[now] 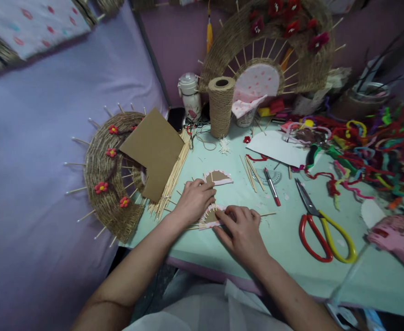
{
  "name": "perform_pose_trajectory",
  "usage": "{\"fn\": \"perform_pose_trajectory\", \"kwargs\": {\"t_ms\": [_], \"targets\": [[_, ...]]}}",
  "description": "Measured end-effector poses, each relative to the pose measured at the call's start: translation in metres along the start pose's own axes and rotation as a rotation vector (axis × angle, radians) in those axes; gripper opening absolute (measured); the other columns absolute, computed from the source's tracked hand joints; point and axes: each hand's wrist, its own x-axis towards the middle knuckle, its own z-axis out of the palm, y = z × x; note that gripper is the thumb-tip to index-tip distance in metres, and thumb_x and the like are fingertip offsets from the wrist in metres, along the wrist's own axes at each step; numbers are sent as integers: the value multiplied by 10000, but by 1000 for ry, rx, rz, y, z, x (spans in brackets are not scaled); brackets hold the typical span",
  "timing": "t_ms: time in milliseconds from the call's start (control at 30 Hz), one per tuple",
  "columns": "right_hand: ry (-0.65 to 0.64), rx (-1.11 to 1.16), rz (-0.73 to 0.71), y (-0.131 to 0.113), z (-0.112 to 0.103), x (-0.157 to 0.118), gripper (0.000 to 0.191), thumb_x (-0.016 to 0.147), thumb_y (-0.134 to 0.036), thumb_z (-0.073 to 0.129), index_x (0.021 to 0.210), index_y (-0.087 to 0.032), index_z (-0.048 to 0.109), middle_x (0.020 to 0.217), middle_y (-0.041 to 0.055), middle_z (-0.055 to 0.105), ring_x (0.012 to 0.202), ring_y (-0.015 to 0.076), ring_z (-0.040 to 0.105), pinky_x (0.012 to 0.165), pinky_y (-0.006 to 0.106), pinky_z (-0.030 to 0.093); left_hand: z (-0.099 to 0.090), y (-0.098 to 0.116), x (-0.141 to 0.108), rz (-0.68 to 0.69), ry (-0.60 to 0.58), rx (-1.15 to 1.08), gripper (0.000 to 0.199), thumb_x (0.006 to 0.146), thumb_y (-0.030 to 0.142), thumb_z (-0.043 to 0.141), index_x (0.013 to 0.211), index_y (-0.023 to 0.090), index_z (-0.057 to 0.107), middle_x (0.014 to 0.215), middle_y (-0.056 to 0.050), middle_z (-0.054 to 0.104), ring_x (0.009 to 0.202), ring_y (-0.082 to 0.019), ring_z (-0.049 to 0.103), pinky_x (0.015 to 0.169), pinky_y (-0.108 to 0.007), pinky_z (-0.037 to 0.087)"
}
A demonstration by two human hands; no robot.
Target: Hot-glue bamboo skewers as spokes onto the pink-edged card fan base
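Observation:
A small cardboard half-circle (208,216) with a pink-and-white fabric edge lies near the table's front, thin wooden sticks fanning out from it. My right hand (241,225) grips its right part between thumb and forefinger, the other fingers curled. Bent over the fan's upper left, my left hand (196,200) has its fingers closed on a wooden stick (213,200), whose ends are partly covered. Just beyond the fingers rests a second fabric-edged half-circle (219,176). A bundle of wooden sticks (174,177) lies left of my left hand.
Scissors (314,211), a red-capped pen (272,186) and a pink glue gun (391,236) lie to the right. Colourful pipe cleaners (367,151) are heaped beyond. Behind stand a twine spool (220,108) and a bottle (190,96). A flowered twine fan (101,170) leans left beside brown cardboard (156,151).

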Motion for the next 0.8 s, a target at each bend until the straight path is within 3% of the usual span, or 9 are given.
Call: {"fn": "perform_pose_trajectory", "kwargs": {"t_ms": [800], "targets": [[1, -41, -8, -3, 0, 2, 237, 945, -383, 583, 1119, -247, 670, 1080, 89, 644, 990, 255, 518, 872, 435, 294, 0, 1, 0, -6, 4, 12, 212, 982, 290, 523, 1087, 237, 699, 1347, -22, 632, 1117, -263, 485, 855, -407, 343]]}}
